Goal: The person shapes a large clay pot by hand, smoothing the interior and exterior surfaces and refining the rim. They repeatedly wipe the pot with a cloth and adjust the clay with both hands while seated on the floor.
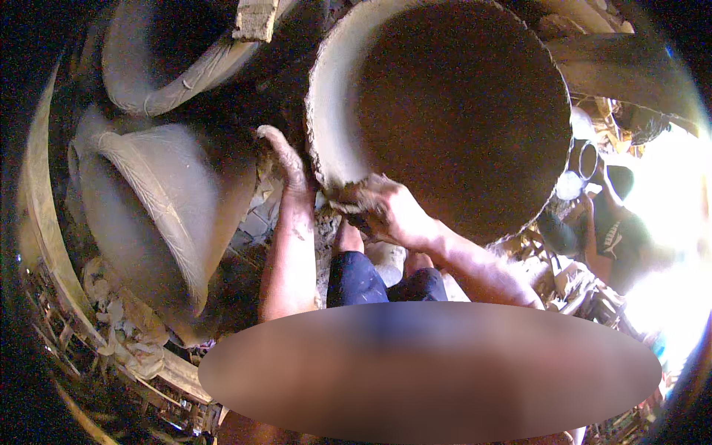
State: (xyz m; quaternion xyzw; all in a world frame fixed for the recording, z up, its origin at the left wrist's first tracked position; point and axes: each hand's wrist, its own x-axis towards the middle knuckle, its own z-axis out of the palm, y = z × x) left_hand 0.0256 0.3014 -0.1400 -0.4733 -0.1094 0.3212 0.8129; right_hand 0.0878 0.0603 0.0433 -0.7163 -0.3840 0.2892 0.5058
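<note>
A large round clay pot [330, 96] with a rough, uneven rim stands in front of me, its inside deep in shadow. My right hand [386, 208] is closed over the near left part of that rim, its clay-smeared fingers bent round the edge; the fingertips are partly hidden. Just outside the pot's left wall, my left hand [282, 156] is raised and seen edge-on, with clay on it and its visible fingers stretched out. It seems to hold nothing; whether it touches the wall I cannot tell.
On the left, a big clay vessel [170, 193] with a wrapped rim lies tilted. Another vessel [170, 93] with a wrapped rim is at the upper left, a block [256, 21] above its edge. Another person [619, 233] works at the right, near scattered debris [578, 285].
</note>
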